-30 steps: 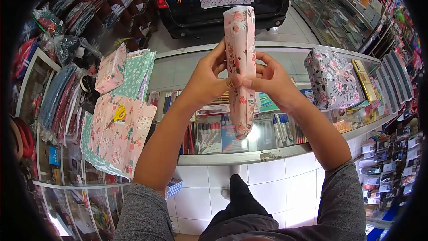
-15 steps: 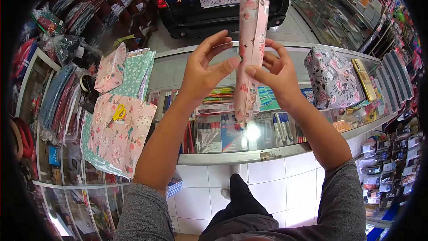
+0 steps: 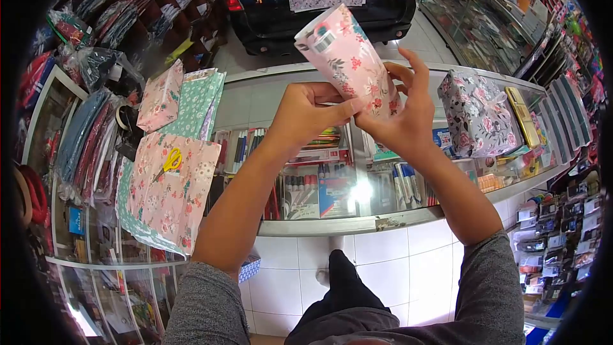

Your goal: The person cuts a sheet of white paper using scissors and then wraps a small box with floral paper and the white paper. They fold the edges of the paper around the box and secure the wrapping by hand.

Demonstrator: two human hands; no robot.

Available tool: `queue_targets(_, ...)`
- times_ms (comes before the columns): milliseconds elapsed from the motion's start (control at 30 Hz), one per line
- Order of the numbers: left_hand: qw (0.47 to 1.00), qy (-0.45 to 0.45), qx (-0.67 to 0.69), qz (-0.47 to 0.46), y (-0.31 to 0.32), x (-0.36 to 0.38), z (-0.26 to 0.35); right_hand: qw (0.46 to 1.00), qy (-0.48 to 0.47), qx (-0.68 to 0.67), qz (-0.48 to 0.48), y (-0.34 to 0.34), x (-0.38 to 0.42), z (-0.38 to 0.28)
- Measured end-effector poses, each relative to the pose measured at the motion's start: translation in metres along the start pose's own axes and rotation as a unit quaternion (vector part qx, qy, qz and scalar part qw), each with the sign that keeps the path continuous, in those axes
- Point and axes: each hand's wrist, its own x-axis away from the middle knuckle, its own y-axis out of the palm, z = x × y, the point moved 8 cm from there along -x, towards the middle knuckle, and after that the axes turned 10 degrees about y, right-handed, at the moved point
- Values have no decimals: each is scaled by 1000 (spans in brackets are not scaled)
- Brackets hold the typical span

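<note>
A pink floral paper tube (image 3: 357, 57), wide and flattened at its far end with a barcode label, is held tilted above the glass counter. My left hand (image 3: 313, 112) grips its left edge near the lower end, fingers behind and thumb in front. My right hand (image 3: 405, 112) holds the lower right part, with the thumb on the paper and the index finger raised. Yellow scissors (image 3: 171, 161) lie on pink floral sheets (image 3: 159, 198) at the left. A pink floral wrapped package (image 3: 159, 99) rests beyond them on green patterned paper (image 3: 196, 99).
On the counter's right stand a grey floral wrapped box (image 3: 476, 115) and a gold case (image 3: 522, 117). Pens and notebooks show under the glass counter (image 3: 319, 225). A black car (image 3: 319, 32) is beyond it. Bagged clothes (image 3: 83, 140) hang at the left.
The paper tube has turned and tilted to the left, showing its barcode and a wider, flattened face. My left hand has closed on its edge, and my right hand has shifted slightly rightward.
</note>
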Motion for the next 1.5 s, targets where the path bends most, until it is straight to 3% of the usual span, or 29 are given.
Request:
queue_targets(333, 997, -13, 60, 41, 3, 1, -13, 993, -19, 111, 29, 0, 5, -4)
queue_targets(667, 996, -35, 65, 50, 1, 1, -13, 999, 13, 38, -4, 9, 3, 6)
queue_targets(867, 998, -32, 35, 47, -1, 1, -12, 998, 61, 14, -27, 5, 3, 8)
queue_targets(933, 996, 8, 33, 79, -1, 0, 0, 983, 156, -66, -75, 11, 1, 21)
queue_targets(967, 996, 8, 33, 80, -3, 0, 0, 983, 156, -66, -75, 12, 1, 22)
queue_targets(1033, 993, -66, 79, 50, 0, 3, -13, 978, 175, -71, -85, 17, 4, 28)
queue_targets(1133, 988, -76, 110, 74, -1, 5, -22, 989, 138, -12, -42, 14, 4, 27)
queue_targets(1233, 988, -47, 124, 74, 0, 3, -22, 991, 113, 30, -58, 13, 4, 15)
queue_targets(1333, 987, -45, 135, 79, 0, 3, -23, 999, 39, -11, -34, 16, 6, 17)
queue_targets(1500, 987, -43, 132, 80, -3, 2, -25, 998, 32, 15, -48, 16, 6, 11)
